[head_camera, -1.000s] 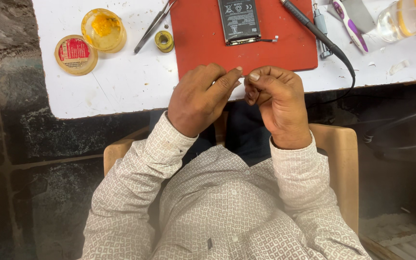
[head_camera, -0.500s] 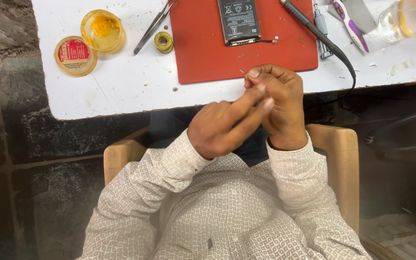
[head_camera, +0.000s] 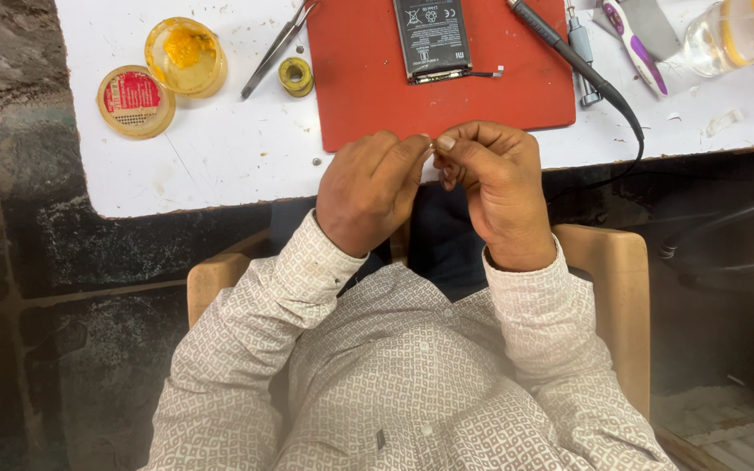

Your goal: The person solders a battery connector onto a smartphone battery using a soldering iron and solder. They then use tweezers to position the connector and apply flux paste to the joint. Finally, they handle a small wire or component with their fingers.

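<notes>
Where the two hands meet at the near edge of the white tabletop (head_camera: 220,166), something very small is pinched between their fingertips, too tiny to identify from the head view. The left hand (head_camera: 368,192) has its grip pressed together, thumb and forefinger stretched toward the right, and the right hand (head_camera: 495,187) answers with its own fingers curled and its grip closed on the same spot, so the fingertips touch just in front of the red mat (head_camera: 447,87). Both hands hover over the tabletop's edge and the person's lap, with patterned shirt sleeves running back to a wooden chair (head_camera: 608,296). On the red mat, just beyond the hands, lies a black phone battery (head_camera: 431,37) with a thin flex cable sticking out to its right. A dark soldering iron (head_camera: 573,57) lies slanted across the mat's right corner, its cord dropping over the tabletop's edge. Right of it sit a small screwdriver (head_camera: 579,48), a purple-and-white tool (head_camera: 634,52) and a clear bottle (head_camera: 730,37). Left of the mat lie a small yellow solder spool (head_camera: 295,76) and metal tweezers (head_camera: 274,48), and farther left an open tin of yellow flux (head_camera: 185,57) with its red-labelled lid (head_camera: 135,100) just beside it.
</notes>
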